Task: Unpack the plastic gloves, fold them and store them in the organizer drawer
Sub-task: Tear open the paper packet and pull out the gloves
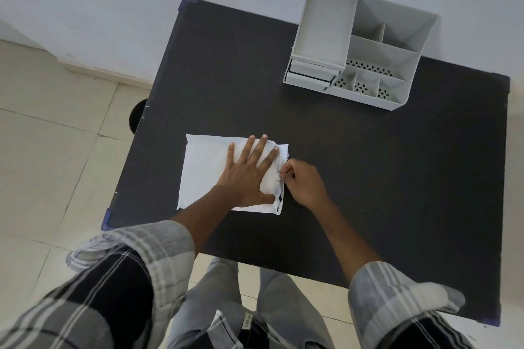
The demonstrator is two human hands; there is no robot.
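Observation:
A flat white plastic packet of gloves (207,170) lies on the black table (382,178), near its left front part. My left hand (249,176) rests flat on the packet's right half, fingers spread, pressing it down. At the packet's right edge my right hand (300,183) is curled, with thumb and fingertips pinching the flap there. The grey organizer (358,45) stands at the table's far side, with several open compartments on top and two small drawers (309,73) at its front left, both closed.
The table stands against a white wall. Purple protectors cap its corners. Light floor tiles lie to the left, and a dark round object (137,117) peeks from under the table's left edge. My legs are below the near edge.

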